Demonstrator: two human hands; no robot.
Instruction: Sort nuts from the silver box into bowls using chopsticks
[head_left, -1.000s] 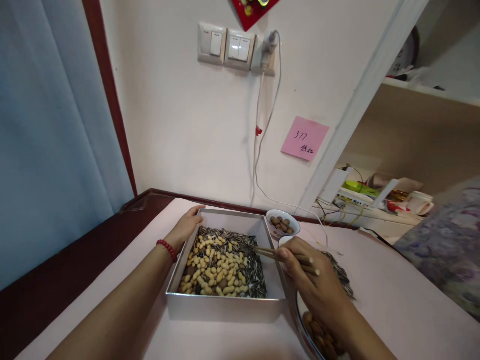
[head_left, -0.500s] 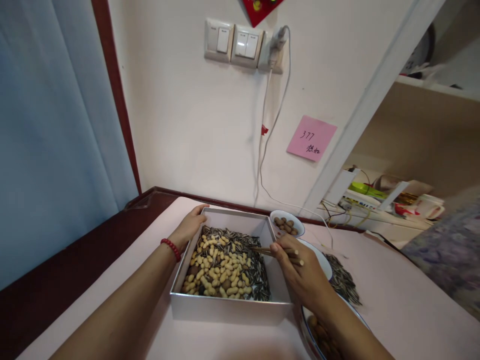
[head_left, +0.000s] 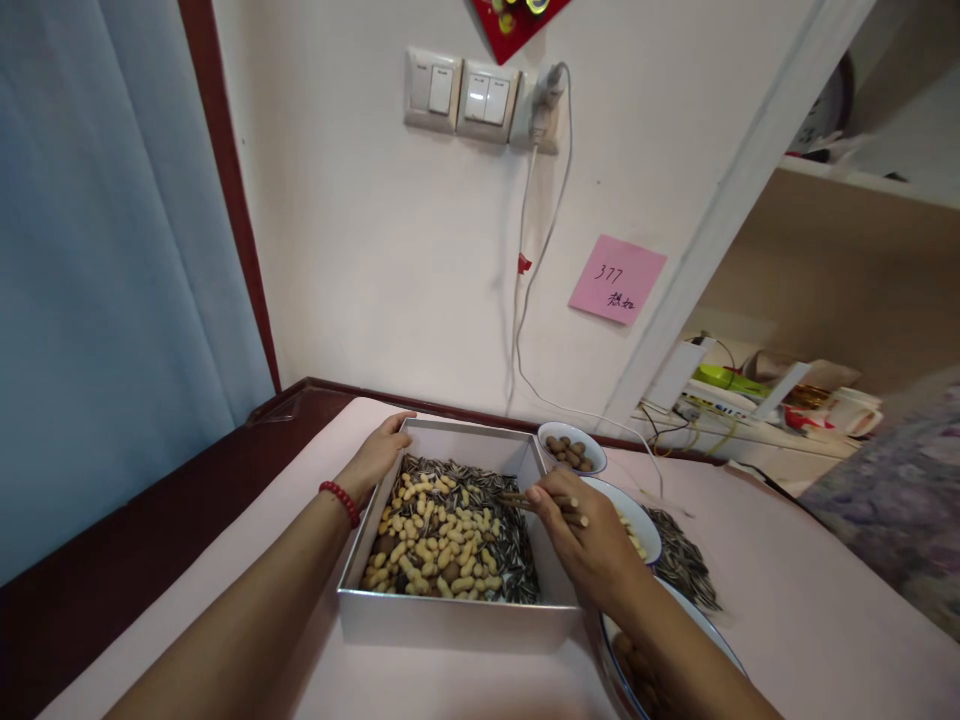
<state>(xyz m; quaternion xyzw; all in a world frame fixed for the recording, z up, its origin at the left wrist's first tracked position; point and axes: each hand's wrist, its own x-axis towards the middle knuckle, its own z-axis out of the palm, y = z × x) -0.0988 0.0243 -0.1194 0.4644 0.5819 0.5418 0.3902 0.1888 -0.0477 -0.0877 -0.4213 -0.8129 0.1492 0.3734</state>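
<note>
A silvery white box point(head_left: 461, 622) sits on the pink table cover, holding peanuts point(head_left: 450, 540) and striped sunflower seeds point(head_left: 517, 555), with a few round brown nuts among them. My left hand point(head_left: 381, 455), with a red bead bracelet at the wrist, grips the box's far left edge. In my right hand point(head_left: 589, 535) is a pair of wooden chopsticks point(head_left: 516, 502). Their tips reach over the right wall to the sunflower seeds; whether anything is pinched between them I cannot make out.
A small bowl of brown nuts point(head_left: 570, 453) stands behind the box's right corner. Beside my right hand are a bowl with peanuts point(head_left: 632, 535) and a heap of sunflower seeds point(head_left: 682, 555). My forearm partly covers a larger bowl of brown nuts point(head_left: 636, 675). A cable point(head_left: 630, 415) trails down the wall.
The view has shifted slightly. My right hand and the chopsticks have moved a little left, uncovering peanuts in the bowl beside it. My left hand stays on the box.
</note>
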